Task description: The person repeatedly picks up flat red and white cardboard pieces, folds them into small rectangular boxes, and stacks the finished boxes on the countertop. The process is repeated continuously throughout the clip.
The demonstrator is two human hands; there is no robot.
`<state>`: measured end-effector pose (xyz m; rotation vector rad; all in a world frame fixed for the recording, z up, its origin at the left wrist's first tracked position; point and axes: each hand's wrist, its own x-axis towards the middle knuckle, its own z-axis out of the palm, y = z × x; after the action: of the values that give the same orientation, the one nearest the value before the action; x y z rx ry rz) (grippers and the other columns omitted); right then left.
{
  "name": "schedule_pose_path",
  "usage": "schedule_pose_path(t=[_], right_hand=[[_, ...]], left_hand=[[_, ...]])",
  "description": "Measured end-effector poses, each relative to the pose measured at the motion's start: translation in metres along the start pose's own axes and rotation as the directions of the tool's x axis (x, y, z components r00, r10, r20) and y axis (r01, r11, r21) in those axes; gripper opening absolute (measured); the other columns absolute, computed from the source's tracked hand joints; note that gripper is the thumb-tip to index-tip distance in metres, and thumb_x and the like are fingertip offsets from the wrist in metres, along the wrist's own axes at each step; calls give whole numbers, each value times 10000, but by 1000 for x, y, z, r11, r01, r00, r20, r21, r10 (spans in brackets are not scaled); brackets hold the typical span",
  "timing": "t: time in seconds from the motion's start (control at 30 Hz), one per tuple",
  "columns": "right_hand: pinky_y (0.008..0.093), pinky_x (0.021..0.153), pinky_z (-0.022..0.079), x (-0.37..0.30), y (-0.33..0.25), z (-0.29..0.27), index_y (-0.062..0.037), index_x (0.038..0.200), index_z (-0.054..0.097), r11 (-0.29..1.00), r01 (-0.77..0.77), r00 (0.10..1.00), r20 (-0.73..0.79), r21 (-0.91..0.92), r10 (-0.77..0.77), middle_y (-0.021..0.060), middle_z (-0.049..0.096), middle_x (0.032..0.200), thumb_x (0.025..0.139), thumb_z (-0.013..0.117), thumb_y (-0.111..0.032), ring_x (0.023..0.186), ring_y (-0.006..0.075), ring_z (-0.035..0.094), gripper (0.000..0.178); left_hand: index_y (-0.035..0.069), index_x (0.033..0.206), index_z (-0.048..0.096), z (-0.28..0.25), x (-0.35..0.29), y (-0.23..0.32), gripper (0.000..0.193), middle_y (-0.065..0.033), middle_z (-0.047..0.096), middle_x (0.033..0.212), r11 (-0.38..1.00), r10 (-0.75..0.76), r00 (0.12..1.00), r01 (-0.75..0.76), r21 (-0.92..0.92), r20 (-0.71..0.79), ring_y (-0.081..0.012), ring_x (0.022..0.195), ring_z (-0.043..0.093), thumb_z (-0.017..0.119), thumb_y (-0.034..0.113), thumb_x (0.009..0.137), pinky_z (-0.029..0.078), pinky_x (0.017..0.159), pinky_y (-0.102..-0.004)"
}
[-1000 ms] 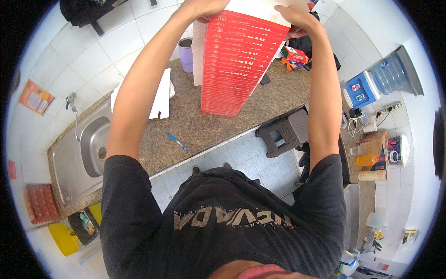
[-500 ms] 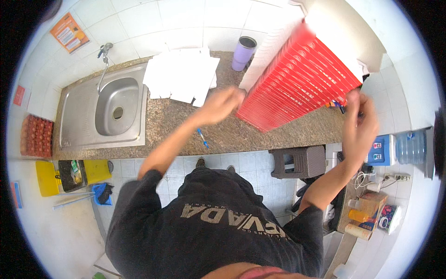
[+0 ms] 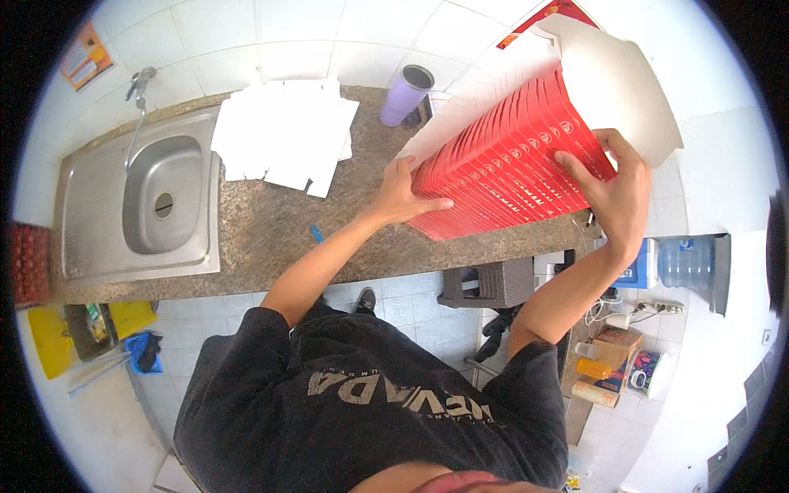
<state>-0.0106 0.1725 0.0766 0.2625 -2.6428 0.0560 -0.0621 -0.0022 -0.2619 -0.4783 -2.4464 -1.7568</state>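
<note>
A tall stack of red folded cartons, white on the inside, leans at a slant over the right part of the counter. My left hand grips its lower left end, thumb along the front face and fingers at the edge near the wall. At its upper right end my right hand is wrapped round the last carton, thumb on the front and the other fingers behind. Wide white flaps stick out past the stack toward the wall. A pile of white sheets lies left of my left hand.
A purple tumbler stands behind the cartons. The steel sink is at the left. A blue pen lies by my left forearm. Below the counter are a dark stool and, to the right, a water dispenser bottle.
My right hand has closed round the upper right end of the stack, and my left hand has come onto its lower left end. The view has shifted to the right.
</note>
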Motion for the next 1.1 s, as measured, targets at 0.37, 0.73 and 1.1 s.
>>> schedule_pose_path(t=[0.37,0.73,1.1], right_hand=[[264,617,505,27,-30,0,19,848,686,928,-348,918,249,132,309,86,720,741,808,864,-153,649,88,621,250],[266,662,518,14,-53,12,17,860,663,924,-362,932,72,122,355,78,717,764,778,885,-118,681,94,623,272],[255,717,539,10,-64,10,21,948,703,889,-430,903,95,160,420,103,749,851,803,887,-165,740,107,675,299]], left_hand=[[-116,1398,387,22,3,6,941,-329,463,1359,975,101,988,-122,-187,-119,-456,1282,462,766,542,842,366,1120,-505],[-142,1436,365,7,-7,-7,874,-353,425,1445,970,29,996,-9,-244,80,-458,1385,410,619,542,956,322,1165,-495],[-121,1409,411,3,-6,-16,815,-349,473,1409,964,24,995,3,-265,99,-458,1353,452,624,529,965,352,1145,-490]])
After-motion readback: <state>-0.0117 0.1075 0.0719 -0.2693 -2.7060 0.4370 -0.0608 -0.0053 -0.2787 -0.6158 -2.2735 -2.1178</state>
